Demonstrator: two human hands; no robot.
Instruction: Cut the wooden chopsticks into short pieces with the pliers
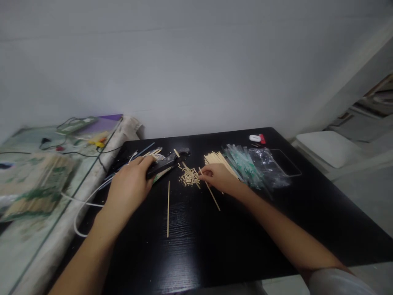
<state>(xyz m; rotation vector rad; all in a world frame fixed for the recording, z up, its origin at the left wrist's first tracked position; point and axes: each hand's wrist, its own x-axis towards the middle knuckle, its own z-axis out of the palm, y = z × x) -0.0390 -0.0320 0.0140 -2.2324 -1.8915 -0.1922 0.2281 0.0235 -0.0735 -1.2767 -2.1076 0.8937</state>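
My left hand [130, 184] is closed round the handle of a black cutting tool [167, 160] that lies on the black table [215, 246]. My right hand [218, 177] pinches a thin wooden stick [211, 194], which runs from my fingers toward me. A small heap of short cut stick pieces [188, 177] lies between the two hands. One long stick [168, 209] lies alone on the table in front of my left hand. A bundle of whole sticks [216, 159] sits just behind my right hand.
Clear plastic wrappers with green print [248, 164] pile up right of the sticks, with a small white and red object [257, 138] behind. Left of the table stands a glass-topped surface [37, 176] with cables and packs of sticks. White cable [82, 205] hangs at the table's left edge.
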